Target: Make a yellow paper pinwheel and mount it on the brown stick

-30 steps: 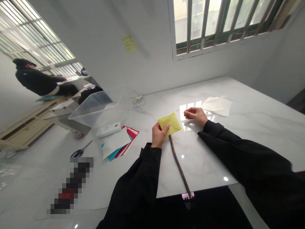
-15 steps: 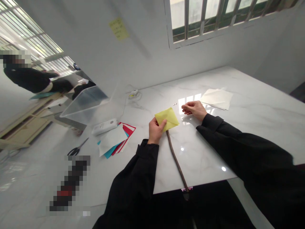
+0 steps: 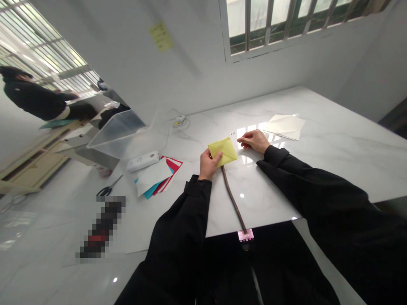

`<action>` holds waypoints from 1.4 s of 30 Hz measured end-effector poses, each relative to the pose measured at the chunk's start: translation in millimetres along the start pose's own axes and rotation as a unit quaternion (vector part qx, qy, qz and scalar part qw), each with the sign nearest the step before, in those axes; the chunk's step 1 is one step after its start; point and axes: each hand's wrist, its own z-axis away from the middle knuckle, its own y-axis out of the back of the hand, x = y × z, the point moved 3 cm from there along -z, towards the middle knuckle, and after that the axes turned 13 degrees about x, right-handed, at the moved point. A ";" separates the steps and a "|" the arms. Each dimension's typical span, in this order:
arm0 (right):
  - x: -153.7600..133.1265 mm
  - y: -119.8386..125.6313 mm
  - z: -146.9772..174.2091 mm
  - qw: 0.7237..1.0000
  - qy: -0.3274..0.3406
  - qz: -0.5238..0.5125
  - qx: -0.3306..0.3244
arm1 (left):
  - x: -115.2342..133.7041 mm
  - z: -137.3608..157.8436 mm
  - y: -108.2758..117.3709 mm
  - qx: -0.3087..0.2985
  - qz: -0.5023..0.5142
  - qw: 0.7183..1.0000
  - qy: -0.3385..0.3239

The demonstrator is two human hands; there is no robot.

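Note:
A yellow folded paper envelope (image 3: 226, 149) is pinched in my left hand (image 3: 209, 164), thumb on top of its flap. My right hand (image 3: 255, 140) hovers just right of the envelope, thumb and fingers pressed together; whatever might be between the fingertips is too small to make out. Just beyond the right fingertips, two tiny pale bits (image 3: 232, 133) lie on the white marbled table (image 3: 267, 195). A thin brown stick-like strip (image 3: 232, 199) runs from below the envelope to the table's near edge, where a small pink patch shows.
Left of my hands are fanned red, blue and white papers (image 3: 155, 178), a white oblong device (image 3: 143, 161), scissors (image 3: 108, 188) and a clear plastic box (image 3: 111, 135). Cream sheets (image 3: 284, 126) lie at back right. A person (image 3: 34, 95) sits far left.
The view has shifted slightly. My right hand has come a little closer to the envelope, still pinched. My left hand keeps its hold on the envelope.

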 end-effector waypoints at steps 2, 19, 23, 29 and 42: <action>-0.1 -0.3 0.3 1.000 0.007 0.009 -0.001 | -0.6 -0.1 -0.6 0.000 0.001 1.000 0.001; 3.8 -4.1 1.7 0.990 -0.041 -0.131 0.031 | -11.0 -4.3 -1.0 -0.006 0.027 0.999 0.024; 2.6 -3.4 2.9 0.989 -0.055 -0.130 0.037 | -9.7 -3.3 -3.1 -0.009 0.046 0.998 0.031; 3.5 -2.0 1.4 0.995 -0.021 -0.101 -0.004 | -8.1 -3.0 -3.5 -0.015 0.056 0.998 0.041; 12.1 1.2 -5.2 0.997 0.001 -0.075 0.017 | -10.6 -4.4 -3.8 -0.023 0.070 0.996 0.047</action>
